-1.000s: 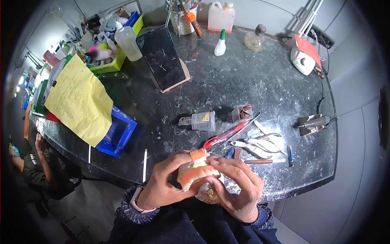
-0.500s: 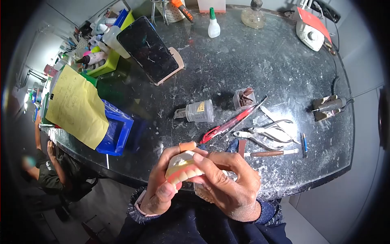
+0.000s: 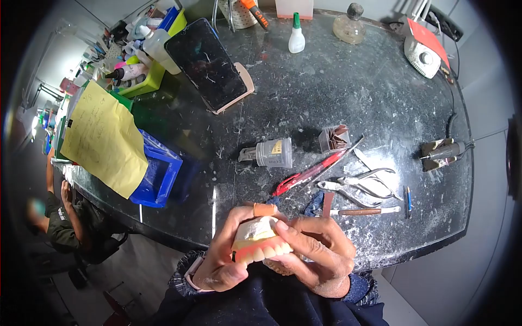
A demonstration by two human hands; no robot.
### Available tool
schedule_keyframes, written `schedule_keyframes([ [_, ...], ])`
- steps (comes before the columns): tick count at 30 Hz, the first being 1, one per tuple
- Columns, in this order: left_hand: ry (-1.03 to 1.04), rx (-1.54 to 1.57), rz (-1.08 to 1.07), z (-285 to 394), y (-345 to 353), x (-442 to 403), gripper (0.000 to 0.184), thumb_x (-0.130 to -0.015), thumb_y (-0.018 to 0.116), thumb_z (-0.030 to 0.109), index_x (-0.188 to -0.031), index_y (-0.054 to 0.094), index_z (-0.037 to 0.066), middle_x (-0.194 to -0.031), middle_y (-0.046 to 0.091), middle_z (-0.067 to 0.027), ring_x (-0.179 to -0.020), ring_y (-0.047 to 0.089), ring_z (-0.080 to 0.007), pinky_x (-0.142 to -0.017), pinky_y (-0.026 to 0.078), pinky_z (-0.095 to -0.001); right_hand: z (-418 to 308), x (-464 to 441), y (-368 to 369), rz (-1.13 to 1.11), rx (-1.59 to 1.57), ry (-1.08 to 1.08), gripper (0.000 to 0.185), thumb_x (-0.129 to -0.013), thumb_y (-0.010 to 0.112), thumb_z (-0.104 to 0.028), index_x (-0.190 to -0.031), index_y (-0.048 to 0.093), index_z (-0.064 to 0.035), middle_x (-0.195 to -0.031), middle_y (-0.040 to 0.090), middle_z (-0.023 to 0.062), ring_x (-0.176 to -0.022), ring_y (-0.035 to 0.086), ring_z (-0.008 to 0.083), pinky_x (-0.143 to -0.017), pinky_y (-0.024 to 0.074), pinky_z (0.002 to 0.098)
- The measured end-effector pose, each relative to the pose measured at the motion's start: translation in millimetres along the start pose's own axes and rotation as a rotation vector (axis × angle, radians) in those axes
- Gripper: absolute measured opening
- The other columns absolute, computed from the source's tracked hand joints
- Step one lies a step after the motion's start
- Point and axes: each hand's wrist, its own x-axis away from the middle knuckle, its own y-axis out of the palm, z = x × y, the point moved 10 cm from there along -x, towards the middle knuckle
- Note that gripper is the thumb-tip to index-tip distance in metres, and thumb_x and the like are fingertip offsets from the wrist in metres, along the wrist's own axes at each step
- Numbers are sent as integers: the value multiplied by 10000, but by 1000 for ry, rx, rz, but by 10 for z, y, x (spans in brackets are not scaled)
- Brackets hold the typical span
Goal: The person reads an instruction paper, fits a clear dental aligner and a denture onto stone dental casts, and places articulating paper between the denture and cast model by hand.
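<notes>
A dental cast (image 3: 255, 231) with a white plaster base carries pink gums and a row of pale teeth, which face down toward me. My left hand (image 3: 222, 266) is closed around its left side, an orange cover on one finger. My right hand (image 3: 321, 252) grips the right side, fingertips on the plaster and near the teeth. White dust coats the right hand. Below the right hand, partly hidden, a second tan toothed piece (image 3: 278, 267) shows; I cannot tell what supports it.
On the dusty black bench lie pliers (image 3: 364, 187), a red pen (image 3: 310, 173), a wooden-handled knife (image 3: 364, 211), a clear cup (image 3: 274, 153) and a box of brown strips (image 3: 334, 140). A phone (image 3: 206, 65) leans on a stand. Blue trays (image 3: 157, 179) stand left; another person (image 3: 68, 223) sits beyond.
The cast has been turned in my hands, so its row of teeth now faces me more squarely and more white plaster shows. The whole view has shifted slightly.
</notes>
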Motion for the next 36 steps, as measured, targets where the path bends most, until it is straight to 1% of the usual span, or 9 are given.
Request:
schedule_keyframes([
  [2,-7,-3,-29,-29,-6,17,805,-804,573,433,-1290,191,-83,-1245,378,-220,-1150,435,-267,-970,351,-384,36,22,14,18,-38,0,410,-658,743,-113,-1054,650,-59,-854,591,61,-689,612,167,-566,511,268],
  [9,51,-99,-22,11,-37,29,712,-804,556,432,-1232,321,-85,-1167,444,-238,-1057,501,-285,-903,396,-395,12,17,15,5,-112,-35,441,-609,774,-159,-1022,663,-52,-823,596,53,-684,612,177,-550,502,270],
  [12,192,-206,-70,31,-35,41,723,-771,594,469,-1196,380,-75,-1115,476,-250,-993,542,-307,-855,424,-405,177,90,80,-87,-360,29,492,-593,771,-233,-1031,657,-36,-892,583,71,-794,599,200,-649,501,292],
  [15,424,-486,-162,223,99,32,746,-692,710,478,-1158,430,-33,-1092,521,-180,-976,550,-309,-820,461,-394,321,236,137,-140,-572,118,517,-582,770,-240,-1036,652,-22,-975,561,93,-891,580,222,-743,495,316],
  [22,401,-627,-211,148,211,93,677,-618,767,446,-1093,502,43,-1114,551,-71,-1036,540,-242,-836,478,-319,439,375,114,-149,-774,209,416,-569,784,-134,-952,678,-12,-1003,544,110,-939,576,225,-813,516,308],
  [25,402,-591,-217,97,211,126,644,-628,766,427,-1099,544,48,-1139,550,-67,-1060,531,-238,-866,467,-326,486,420,126,-166,-793,207,415,-569,785,-130,-954,677,-15,-1013,544,116,-941,575,222,-816,519,312],
  [28,413,-581,-255,86,205,127,656,-493,841,443,-979,626,58,-1061,600,-66,-1022,551,-237,-867,472,-329,481,408,129,-221,-711,200,401,-572,786,-128,-945,682,-25,-1015,555,114,-926,583,208,-814,521,302],
  [31,376,-491,-285,83,191,123,606,-664,758,362,-1165,568,78,-1201,541,-71,-1094,517,-245,-915,441,-344,498,434,138,-222,-699,205,396,-573,787,-129,-944,685,-34,-1012,561,111,-916,587,202,-811,521,298],
  [36,371,-457,-297,70,178,114,617,-675,754,342,-1179,551,51,-1226,531,-82,-1121,504,-257,-931,426,-348,530,469,154,-212,-729,223,390,-586,783,-135,-950,685,-34,-1016,562,112,-915,587,200,-796,520,298],
])
